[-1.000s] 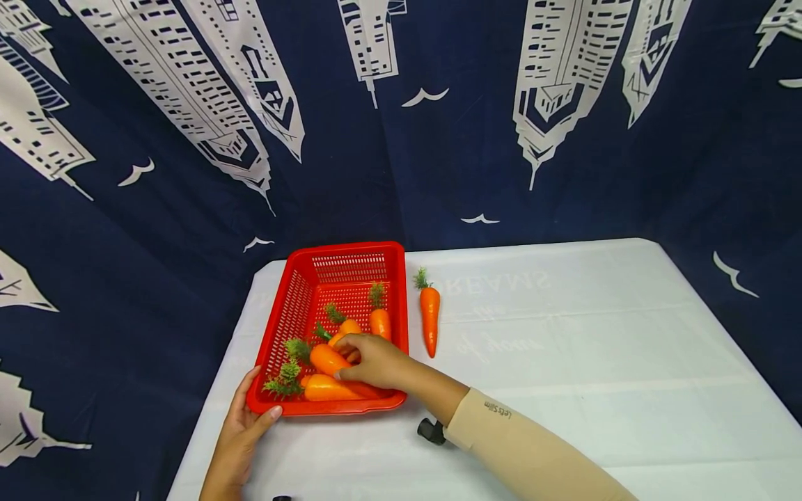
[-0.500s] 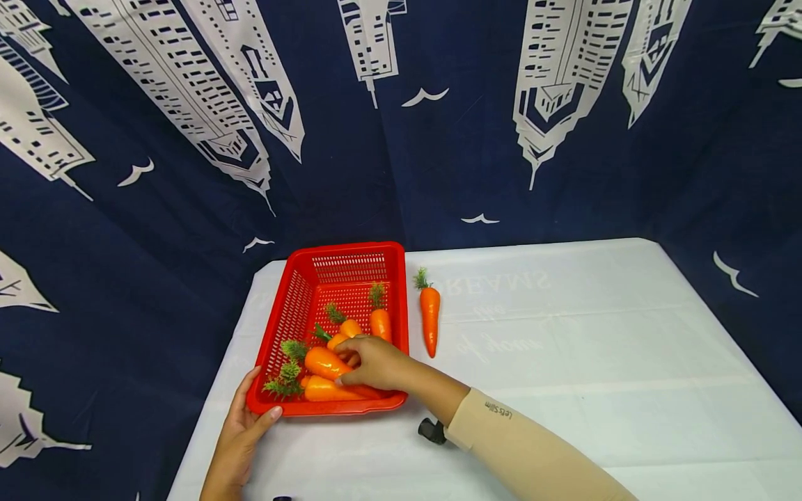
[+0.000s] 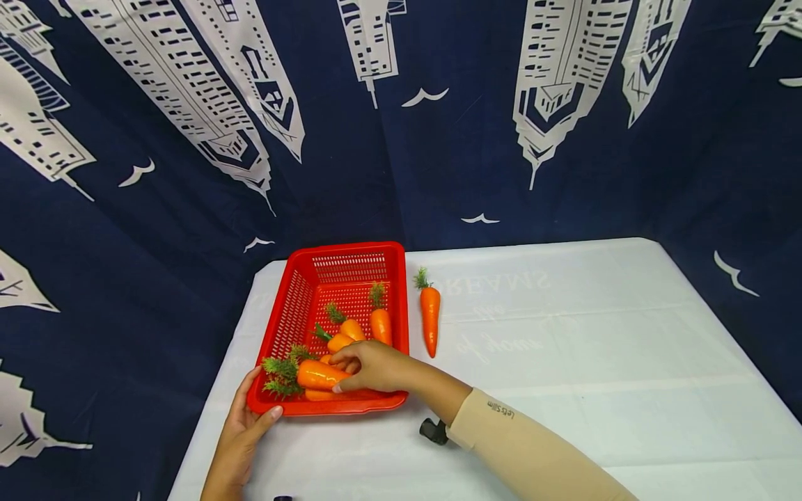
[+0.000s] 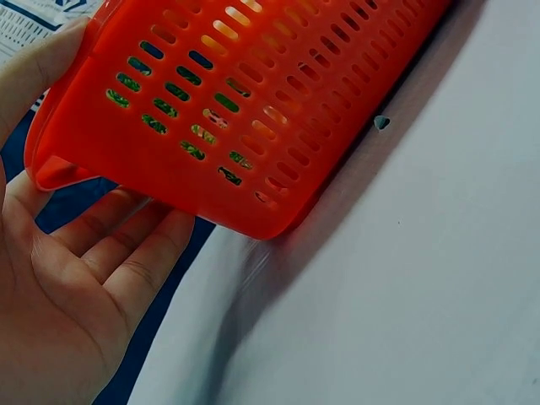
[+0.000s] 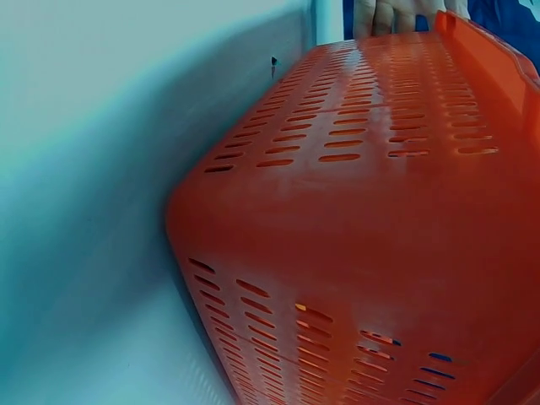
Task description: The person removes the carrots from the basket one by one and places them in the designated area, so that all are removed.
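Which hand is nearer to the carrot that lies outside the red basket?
Right. The right hand is in the red basket, across the rim from the outside carrot; the left hand holds the near-left corner, farther away.

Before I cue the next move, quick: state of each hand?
Left hand: gripping the red basket at its near-left corner.
Right hand: holding a carrot inside the basket.

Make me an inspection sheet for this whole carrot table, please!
Surface: white tablecloth, faint lettering.
Job's things: carrots in a red basket; one loose carrot on the tablecloth, right of the basket.
Clutter: black object by the tan sleeve, unidentifiable; dark thing at the head view's bottom edge.
Grips: left grip holds the basket's near left corner; right grip holds a carrot inside it.
Cables: nothing seen.
Surroundings: navy cloth with white city print.
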`<state>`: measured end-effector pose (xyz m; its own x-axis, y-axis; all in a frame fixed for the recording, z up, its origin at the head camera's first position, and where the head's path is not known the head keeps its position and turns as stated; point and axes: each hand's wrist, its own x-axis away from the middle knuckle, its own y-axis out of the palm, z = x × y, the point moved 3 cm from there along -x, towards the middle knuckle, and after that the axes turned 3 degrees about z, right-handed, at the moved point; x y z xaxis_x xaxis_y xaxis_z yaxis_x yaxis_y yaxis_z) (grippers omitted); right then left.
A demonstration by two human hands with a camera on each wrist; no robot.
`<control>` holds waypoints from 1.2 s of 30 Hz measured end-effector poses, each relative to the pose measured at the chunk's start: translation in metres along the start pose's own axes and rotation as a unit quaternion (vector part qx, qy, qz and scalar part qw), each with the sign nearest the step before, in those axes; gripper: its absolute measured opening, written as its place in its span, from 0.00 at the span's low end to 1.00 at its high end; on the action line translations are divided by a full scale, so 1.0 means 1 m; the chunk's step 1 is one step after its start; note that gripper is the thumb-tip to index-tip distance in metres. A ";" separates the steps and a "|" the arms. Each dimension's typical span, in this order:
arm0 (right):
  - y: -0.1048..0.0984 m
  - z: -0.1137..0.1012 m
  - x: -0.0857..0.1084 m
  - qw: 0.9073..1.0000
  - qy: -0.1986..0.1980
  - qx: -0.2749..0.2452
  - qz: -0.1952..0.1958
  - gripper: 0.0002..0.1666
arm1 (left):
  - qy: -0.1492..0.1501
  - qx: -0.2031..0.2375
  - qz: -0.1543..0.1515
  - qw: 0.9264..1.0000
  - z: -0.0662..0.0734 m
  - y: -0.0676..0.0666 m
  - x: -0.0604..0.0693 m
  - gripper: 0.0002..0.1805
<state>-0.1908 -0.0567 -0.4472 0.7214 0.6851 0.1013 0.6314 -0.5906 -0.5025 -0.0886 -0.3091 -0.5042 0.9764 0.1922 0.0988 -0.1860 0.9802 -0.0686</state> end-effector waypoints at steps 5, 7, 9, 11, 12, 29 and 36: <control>-0.001 0.000 0.002 1.000 -0.003 -0.003 0.012 0.30 | -0.004 0.001 0.004 1.000 -0.001 0.000 0.000 0.47; -0.002 0.000 0.002 1.000 -0.006 -0.006 0.021 0.30 | -0.007 0.001 0.006 1.000 -0.001 -0.001 0.000 0.47; -0.002 0.001 0.002 0.999 -0.009 -0.013 0.031 0.30 | -0.010 0.001 0.006 1.000 0.000 -0.001 0.000 0.47; -0.002 0.001 0.003 0.999 -0.010 -0.015 0.039 0.30 | -0.012 0.001 0.006 1.000 0.000 -0.001 0.000 0.47; -0.002 0.001 0.003 0.999 -0.011 -0.016 0.043 0.30 | -0.014 0.001 0.006 1.000 0.000 -0.001 0.000 0.47; -0.005 0.005 0.011 0.988 -0.057 -0.070 0.128 0.30 | -0.007 0.006 0.000 1.000 0.000 0.000 0.001 0.47; -0.009 0.006 0.014 0.981 -0.069 -0.087 0.159 0.29 | -0.009 0.005 -0.001 1.000 0.001 0.000 0.000 0.47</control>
<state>-0.1877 -0.0397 -0.4464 0.8516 0.4989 -0.1609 0.4285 -0.8393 -0.3345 -0.0883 -0.3090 -0.5032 0.9745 0.1912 0.1174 -0.1853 0.9809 -0.0593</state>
